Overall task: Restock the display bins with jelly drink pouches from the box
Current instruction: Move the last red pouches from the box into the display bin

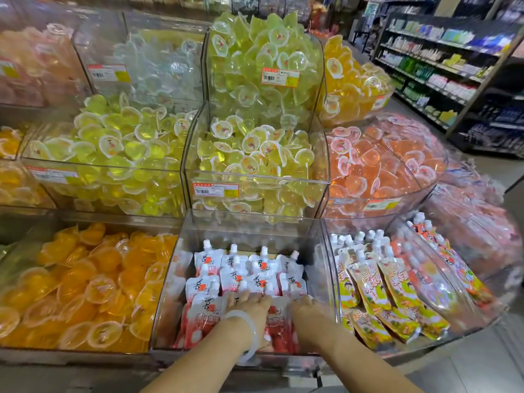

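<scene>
Both hands reach into the clear acrylic bin (320, 251) at the front centre of the display, where red-and-white spouted jelly drink pouches (249, 275) lie in overlapping rows with their white caps pointing toward the back. The left hand (251, 306), a pale bangle (249, 333) on its wrist, lies flat with straight fingers on the nearest pouches; the right hand (304, 304) rests beside it, its fingertips tucked down among the pouches, and it cannot be told whether they grip one. The supply box is not in view. The pouches are probably soft, liquid-filled and glossy, so they likely sag when lifted, slide readily over one another and feel fairly heavy for their size. The firmest places to take hold appear to be the rigid spout and cap, or the sealed top edge just below it; pinching the belly would likely only squeeze the filling. The neighbouring bin of yellow-printed pouches (397, 290) on the right looks well stocked, while the centre bin still shows room at the back.
</scene>
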`<state>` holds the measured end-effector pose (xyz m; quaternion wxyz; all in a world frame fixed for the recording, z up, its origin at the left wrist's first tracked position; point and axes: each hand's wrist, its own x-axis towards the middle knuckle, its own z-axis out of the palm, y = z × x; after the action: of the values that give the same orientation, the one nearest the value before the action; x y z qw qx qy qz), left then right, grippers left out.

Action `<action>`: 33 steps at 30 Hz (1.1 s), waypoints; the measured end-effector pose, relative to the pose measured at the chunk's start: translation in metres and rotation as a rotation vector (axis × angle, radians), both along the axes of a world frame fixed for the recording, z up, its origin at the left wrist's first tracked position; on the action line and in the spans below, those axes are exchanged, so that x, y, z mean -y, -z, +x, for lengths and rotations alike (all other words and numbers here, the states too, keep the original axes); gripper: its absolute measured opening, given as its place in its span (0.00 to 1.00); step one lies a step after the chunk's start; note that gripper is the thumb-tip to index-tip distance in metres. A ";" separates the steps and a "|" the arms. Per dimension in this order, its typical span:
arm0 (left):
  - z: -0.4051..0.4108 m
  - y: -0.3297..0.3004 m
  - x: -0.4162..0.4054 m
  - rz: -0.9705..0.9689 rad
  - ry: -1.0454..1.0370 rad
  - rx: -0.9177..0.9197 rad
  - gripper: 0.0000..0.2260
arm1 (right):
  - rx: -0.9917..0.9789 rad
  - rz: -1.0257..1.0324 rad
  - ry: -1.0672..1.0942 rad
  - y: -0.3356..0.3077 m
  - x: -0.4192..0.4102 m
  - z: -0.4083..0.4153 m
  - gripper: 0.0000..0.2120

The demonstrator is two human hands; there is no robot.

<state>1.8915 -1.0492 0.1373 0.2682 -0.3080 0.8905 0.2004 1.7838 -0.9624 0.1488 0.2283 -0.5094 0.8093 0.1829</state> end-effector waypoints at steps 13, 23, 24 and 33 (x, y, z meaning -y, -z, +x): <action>0.007 -0.019 0.000 -0.039 -0.030 -0.064 0.40 | 0.190 -0.137 0.080 0.000 0.005 0.004 0.36; 0.006 -0.032 0.004 -0.021 0.022 0.021 0.37 | 0.257 -0.258 0.135 -0.025 -0.004 0.018 0.21; 0.005 -0.035 0.004 -0.024 -0.006 -0.014 0.36 | 0.250 -0.302 0.132 -0.033 -0.005 0.015 0.21; -0.066 -0.108 -0.046 -0.165 0.117 -0.307 0.31 | 0.169 -0.580 0.167 -0.105 -0.063 -0.040 0.22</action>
<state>1.8259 -1.0036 0.2453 0.1142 -0.2425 0.9508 0.1555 1.7441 -0.8992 0.2540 0.1542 -0.4985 0.8448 -0.1180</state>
